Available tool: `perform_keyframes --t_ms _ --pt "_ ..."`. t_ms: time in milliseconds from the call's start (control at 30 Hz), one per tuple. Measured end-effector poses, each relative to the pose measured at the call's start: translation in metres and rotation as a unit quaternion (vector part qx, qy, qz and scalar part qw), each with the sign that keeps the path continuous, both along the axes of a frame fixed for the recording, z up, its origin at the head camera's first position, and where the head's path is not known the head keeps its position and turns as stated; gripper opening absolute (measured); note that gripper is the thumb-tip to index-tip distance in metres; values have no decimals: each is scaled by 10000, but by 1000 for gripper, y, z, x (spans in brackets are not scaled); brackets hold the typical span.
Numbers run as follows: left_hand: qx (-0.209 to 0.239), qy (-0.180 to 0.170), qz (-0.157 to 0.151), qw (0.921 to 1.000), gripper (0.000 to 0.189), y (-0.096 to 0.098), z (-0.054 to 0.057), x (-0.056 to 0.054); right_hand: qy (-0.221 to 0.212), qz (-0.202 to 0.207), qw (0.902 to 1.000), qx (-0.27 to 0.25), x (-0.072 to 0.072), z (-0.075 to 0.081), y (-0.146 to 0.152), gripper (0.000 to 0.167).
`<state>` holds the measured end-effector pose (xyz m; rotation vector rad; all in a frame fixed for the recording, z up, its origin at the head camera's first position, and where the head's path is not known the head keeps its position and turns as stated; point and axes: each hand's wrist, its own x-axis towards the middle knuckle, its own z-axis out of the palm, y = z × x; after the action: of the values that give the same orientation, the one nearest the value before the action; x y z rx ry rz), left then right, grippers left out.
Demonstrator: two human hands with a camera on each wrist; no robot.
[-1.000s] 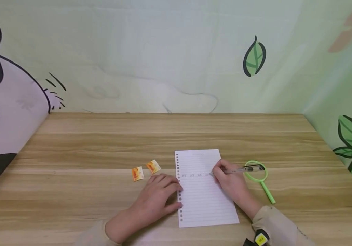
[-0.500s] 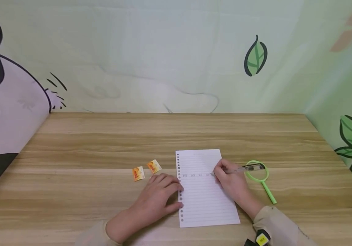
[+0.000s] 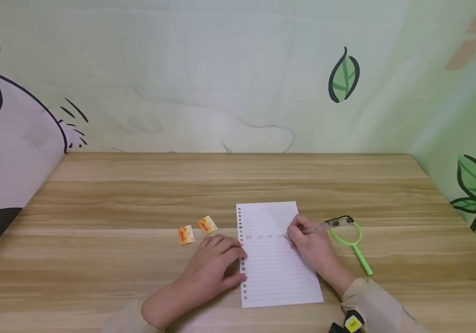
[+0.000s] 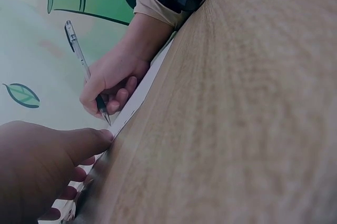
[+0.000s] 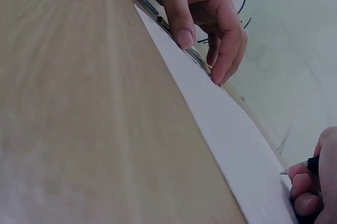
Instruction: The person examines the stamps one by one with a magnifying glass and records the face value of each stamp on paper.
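Observation:
A lined, hole-punched sheet of paper [image 3: 277, 273] lies on the wooden table, with a short row of small written marks across its upper half. My right hand [image 3: 314, 245] pinches a clear pen [image 3: 319, 226], its tip on the paper at the end of that row. The left wrist view shows the pen [image 4: 78, 50] slanting up out of the fingers. My left hand [image 3: 213, 263] rests at the punched left edge, thumb and fingertips touching the paper. From the right wrist view, the left hand's thumb and fingers [image 5: 231, 45] press along the sheet's far edge.
Two small orange-and-white cards [image 3: 186, 235] lie left of the paper, beyond the left hand. A green magnifying glass [image 3: 362, 260] lies to the right, its ring partly behind the pen's upper end. A wall with painted leaves [image 3: 344, 76] borders the wooden table [image 3: 138, 199].
The pen's upper end has tipped slightly up and to the left, while its tip stays near the end of the written row. The left hand keeps its place on the paper.

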<state>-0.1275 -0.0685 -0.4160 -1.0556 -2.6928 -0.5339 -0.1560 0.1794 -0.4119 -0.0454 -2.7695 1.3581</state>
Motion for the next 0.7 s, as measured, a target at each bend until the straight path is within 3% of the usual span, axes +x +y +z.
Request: perform_keyframes --t_ms 700 --pt "-39 189 -15 9998 34 -1 1 0 57 -12 9992 -392 -2 -3 -1 16"
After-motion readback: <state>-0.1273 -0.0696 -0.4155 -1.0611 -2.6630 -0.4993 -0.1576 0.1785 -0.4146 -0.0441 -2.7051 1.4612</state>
